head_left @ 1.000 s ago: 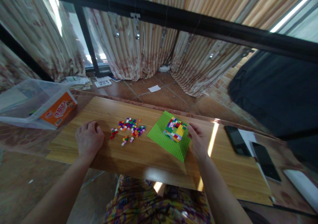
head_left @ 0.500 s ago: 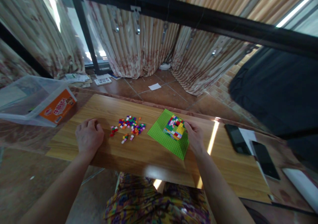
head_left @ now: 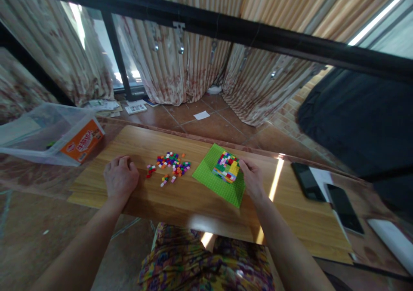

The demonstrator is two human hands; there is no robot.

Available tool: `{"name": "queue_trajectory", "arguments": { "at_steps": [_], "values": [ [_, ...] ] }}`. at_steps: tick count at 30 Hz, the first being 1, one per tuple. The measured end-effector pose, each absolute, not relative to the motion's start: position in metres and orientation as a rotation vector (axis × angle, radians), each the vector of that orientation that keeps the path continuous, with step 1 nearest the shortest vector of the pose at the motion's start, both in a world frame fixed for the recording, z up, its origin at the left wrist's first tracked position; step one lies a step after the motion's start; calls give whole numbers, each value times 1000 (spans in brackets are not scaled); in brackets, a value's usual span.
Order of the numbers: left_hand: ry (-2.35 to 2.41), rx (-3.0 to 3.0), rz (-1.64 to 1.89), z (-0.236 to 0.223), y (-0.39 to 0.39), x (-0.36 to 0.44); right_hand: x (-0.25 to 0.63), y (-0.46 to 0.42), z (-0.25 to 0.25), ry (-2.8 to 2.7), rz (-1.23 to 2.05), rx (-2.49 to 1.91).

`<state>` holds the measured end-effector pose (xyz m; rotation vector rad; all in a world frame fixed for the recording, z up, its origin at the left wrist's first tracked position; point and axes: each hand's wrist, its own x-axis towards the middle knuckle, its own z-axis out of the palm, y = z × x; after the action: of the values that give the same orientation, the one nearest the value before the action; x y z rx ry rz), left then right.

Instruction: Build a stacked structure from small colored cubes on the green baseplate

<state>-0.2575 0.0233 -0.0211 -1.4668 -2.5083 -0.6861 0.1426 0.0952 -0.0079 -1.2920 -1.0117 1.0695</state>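
Observation:
A small block structure [head_left: 226, 167] of many colours stands on a green baseplate [head_left: 206, 170], right of the middle of the wooden table. At its right side is my right hand [head_left: 253, 178], fingertips pinched together against its upper right edge. Whatever may be between those fingertips is too small to make out. My left hand [head_left: 121, 177] rests on the table at the left, fingers curled in and nothing visible in them. Between this hand and the baseplate lies a loose pile of small toy bricks [head_left: 171, 161] in several colours.
A clear plastic bin [head_left: 48, 147] with an orange label stands beyond the table's left end. Two dark phones [head_left: 308, 181] and white paper [head_left: 322, 177] lie at the right. Curtains [head_left: 193, 71] and a dark bar [head_left: 206, 22] are beyond the table.
The view has shifted slightly, so most things sit a little lower and further right. Both hands keep nearly the same place, the right one still at the block structure.

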Motion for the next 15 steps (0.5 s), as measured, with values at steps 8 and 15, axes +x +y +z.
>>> {"name": "queue_trajectory", "arguments": {
  "at_steps": [8,15],
  "values": [
    [-2513,-1453,-684,-22,24,-257,148,83,10,-891,827,-1343],
    [-2537,-1452,-687,-20,22,-253,94,44,41,-1376,743,-1288]
  ]
}}
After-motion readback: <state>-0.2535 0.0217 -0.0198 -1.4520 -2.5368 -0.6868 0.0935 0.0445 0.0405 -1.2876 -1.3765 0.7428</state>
